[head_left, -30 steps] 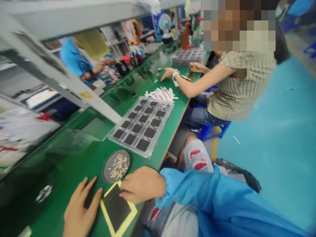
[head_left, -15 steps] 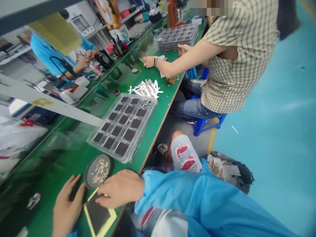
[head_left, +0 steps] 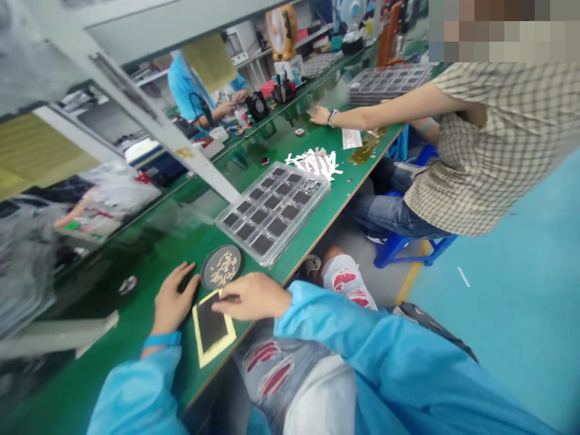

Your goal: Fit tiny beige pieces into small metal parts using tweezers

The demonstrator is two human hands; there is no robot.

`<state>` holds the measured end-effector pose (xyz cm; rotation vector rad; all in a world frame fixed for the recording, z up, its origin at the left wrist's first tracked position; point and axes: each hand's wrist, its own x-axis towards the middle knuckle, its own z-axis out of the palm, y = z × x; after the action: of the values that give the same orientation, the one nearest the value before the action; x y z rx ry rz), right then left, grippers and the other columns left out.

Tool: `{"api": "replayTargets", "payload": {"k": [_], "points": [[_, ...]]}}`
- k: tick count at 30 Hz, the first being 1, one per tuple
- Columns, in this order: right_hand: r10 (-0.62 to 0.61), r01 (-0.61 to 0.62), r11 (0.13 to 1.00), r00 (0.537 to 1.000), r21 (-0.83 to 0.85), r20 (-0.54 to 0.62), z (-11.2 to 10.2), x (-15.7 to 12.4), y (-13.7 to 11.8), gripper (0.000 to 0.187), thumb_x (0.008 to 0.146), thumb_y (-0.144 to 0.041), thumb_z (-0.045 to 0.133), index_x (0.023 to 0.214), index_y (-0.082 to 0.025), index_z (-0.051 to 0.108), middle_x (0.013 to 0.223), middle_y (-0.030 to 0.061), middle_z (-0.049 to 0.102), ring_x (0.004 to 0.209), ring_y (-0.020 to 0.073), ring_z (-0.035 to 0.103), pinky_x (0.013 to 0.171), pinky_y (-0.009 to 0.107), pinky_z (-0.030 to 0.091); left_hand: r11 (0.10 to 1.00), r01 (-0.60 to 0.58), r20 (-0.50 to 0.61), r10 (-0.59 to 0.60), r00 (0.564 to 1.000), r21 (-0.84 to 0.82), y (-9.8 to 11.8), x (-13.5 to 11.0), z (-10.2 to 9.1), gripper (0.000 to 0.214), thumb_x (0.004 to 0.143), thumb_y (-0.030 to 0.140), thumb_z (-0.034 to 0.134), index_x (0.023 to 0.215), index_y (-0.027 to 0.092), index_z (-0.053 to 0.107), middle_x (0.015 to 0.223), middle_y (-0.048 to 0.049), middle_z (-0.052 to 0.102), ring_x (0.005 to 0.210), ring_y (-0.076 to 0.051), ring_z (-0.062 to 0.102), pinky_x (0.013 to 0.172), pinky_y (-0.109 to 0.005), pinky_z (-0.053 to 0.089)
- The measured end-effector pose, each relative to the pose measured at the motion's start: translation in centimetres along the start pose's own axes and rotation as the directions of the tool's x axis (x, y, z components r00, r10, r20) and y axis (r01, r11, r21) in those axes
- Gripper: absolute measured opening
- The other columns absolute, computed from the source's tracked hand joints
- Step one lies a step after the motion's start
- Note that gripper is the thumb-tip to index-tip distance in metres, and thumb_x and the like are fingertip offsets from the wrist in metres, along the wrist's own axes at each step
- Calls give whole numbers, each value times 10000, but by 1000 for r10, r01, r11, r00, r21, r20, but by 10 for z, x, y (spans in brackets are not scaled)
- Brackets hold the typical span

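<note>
A black square panel lies on a yellow backing sheet at the near edge of the green bench. My left hand rests flat beside the panel's left edge, fingers spread. My right hand presses on the panel's upper right corner; I cannot tell whether it pinches anything. Just beyond both hands sits a round black dish holding several small pale pieces.
A clear tray of several black squares lies further along the bench, with a pile of white strips behind it. A person in a checked shirt sits to the right, one hand on the bench. More trays are stacked beyond.
The view has swung, so more of the shelf and my left sleeve show. Both my hands stay at the black panel. The neighbouring person's arm has stretched further across the bench.
</note>
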<state>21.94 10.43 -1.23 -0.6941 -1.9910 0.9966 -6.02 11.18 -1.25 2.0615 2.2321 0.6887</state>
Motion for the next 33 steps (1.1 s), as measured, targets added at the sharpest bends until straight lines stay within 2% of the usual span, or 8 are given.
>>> {"api": "replayTargets", "payload": {"k": [3,5,10,15,18,21,24,33], "points": [[80,-46,907,995,418,-65,-6,1,4,362,912,-496,631,889,-148,728,813,8,691,733,114,598,681,207,430,999,-36,-36,35,999,-39,4,-4,3,487,913,509,508,1255,193,650,1418,-108,561,1356,-308,471,1194,-498,331],[139,-73,826,987,558,-76,-8,1,5,371,869,-482,678,817,-116,703,754,7,660,665,100,556,637,204,424,998,-20,-44,17,999,-51,6,-9,5,435,918,470,521,1248,221,657,1409,-86,573,1351,-283,480,1192,-475,342],[129,-71,875,987,480,-90,-11,-1,4,380,848,-483,703,765,-112,697,624,-24,564,562,71,451,551,202,351,995,13,-62,-19,998,-96,12,-33,10,423,918,419,562,1278,215,650,1431,-91,555,1381,-266,448,1218,-454,292],[136,-98,911,989,401,-66,-14,-1,4,424,856,-521,689,742,-112,690,511,-45,474,481,63,394,485,208,287,984,6,-24,-10,1000,-179,26,-85,1,425,907,435,603,1274,227,655,1465,-72,531,1418,-270,404,1212,-476,301],[145,-105,918,987,383,-75,-14,-2,5,410,851,-513,705,753,-114,693,507,-41,480,475,64,396,476,208,280,952,43,-93,-74,993,-302,37,-120,-8,355,929,415,580,1212,229,685,1379,-58,609,1370,-250,467,1191,-455,340],[147,-107,923,986,369,-81,-13,-4,6,382,865,-492,702,765,-124,693,510,-40,477,475,66,395,473,208,274,923,100,-182,-178,967,-373,45,-141,-13,320,952,386,551,1199,232,683,1278,-45,670,1254,-228,568,1135,-422,410],[148,-107,924,985,367,-85,-12,-5,9,373,875,-488,694,760,-133,684,509,-42,463,471,65,381,467,209,265,927,96,-220,-185,958,-362,47,-146,-14,305,939,374,577,1183,229,687,1237,-42,684,1192,-224,596,1101,-402,434],[180,-126,925,976,359,-123,-9,-6,13,388,866,-522,690,781,-144,679,529,-30,474,476,76,375,450,215,249,945,37,-230,-117,966,-326,43,-145,-10,298,934,370,579,1183,241,679,1234,-48,673,1220,-236,562,1119,-416,414]]}}
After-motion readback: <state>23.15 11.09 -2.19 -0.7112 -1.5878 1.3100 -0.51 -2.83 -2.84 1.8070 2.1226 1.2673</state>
